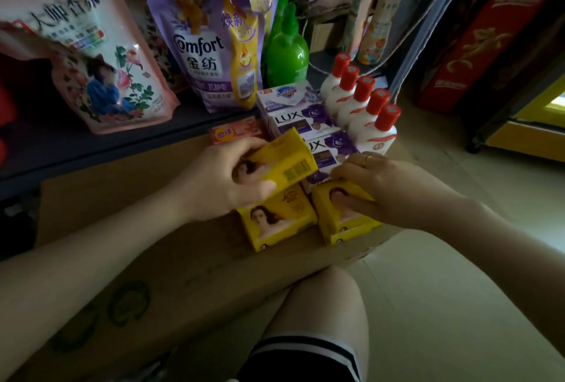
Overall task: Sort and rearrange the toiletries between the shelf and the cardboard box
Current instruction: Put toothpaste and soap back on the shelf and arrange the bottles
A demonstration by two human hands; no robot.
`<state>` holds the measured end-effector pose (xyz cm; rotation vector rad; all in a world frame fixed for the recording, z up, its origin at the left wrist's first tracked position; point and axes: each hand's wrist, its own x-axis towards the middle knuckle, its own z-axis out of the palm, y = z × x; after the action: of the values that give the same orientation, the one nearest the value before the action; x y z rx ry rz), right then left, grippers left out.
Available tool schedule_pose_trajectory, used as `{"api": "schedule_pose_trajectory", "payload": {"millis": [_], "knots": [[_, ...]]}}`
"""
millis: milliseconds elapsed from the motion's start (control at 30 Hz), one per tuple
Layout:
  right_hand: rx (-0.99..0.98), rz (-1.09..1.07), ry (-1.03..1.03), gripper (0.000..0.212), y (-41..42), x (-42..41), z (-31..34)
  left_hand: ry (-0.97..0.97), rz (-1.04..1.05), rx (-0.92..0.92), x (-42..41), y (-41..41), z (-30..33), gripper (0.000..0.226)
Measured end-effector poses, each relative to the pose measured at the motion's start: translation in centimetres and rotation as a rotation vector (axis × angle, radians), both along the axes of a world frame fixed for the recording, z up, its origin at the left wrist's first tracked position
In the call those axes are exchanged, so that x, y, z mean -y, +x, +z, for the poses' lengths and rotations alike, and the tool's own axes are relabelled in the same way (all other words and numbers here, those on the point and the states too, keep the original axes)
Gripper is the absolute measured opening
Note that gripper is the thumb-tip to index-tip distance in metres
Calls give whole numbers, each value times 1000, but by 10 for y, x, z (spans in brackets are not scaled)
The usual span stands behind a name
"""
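Three yellow soap boxes sit at the near right end of the cardboard box [171, 259], which lies flat-topped in front of the shelf [91, 149]. The left hand [226, 179] grips one yellow box [287, 161], lifted and tilted with its barcode side up, above a second yellow box [275, 222] that lies on the cardboard. The right hand [382, 189], a gold ring [367, 161] on one finger, grips the third yellow box [342, 222], thumb pressed on its top face; it stands just beside the second. Behind them, two purple LUX boxes [305, 124] lie side by side, and a Safeguard box [284, 94] sits behind those. A row of five white bottles [360, 112] with red caps runs diagonally to the right of the LUX boxes. A small orange pack [235, 132] lies at the shelf edge, left of the LUX boxes. On the shelf stand a pink refill pouch [101, 54], a purple Comfort pouch [211, 45] and green bottles [287, 54]. A bare knee [321, 302] shows below, and red cartons [489, 45] stand at the far right on the floor [458, 274].
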<state>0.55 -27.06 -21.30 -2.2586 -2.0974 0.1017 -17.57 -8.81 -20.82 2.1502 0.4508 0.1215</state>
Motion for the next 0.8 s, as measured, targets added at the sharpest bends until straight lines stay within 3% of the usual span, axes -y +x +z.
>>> {"api": "schedule_pose_trajectory", "payload": {"millis": [67,233,367,467,533,600,667,733,800], "knots": [[23,1,-21,42,-3,3,0,-261,2,14,-1,1,1,56],[4,-49,-234,69,-1,9,2,-514,34,-4,-4,5,3,88],[109,-78,-239,80,-7,8,-5,-884,79,3,-7,3,9,84],[99,-116,-243,85,-16,5,-5,-962,46,22,-17,1,18,118],[-58,-170,-181,81,-23,-1,7,-992,-20,36,-29,-3,28,104],[-287,-206,4,75,-32,-13,29,-908,-103,100,-42,-11,45,79],[-410,-144,253,72,-38,-34,55,-650,-143,193,-55,-21,67,52],[-444,-71,436,71,-46,-64,86,-404,-117,322,-66,-31,96,47],[-458,-46,571,68,-55,-98,120,-190,-49,470,-81,-43,127,56]]}}
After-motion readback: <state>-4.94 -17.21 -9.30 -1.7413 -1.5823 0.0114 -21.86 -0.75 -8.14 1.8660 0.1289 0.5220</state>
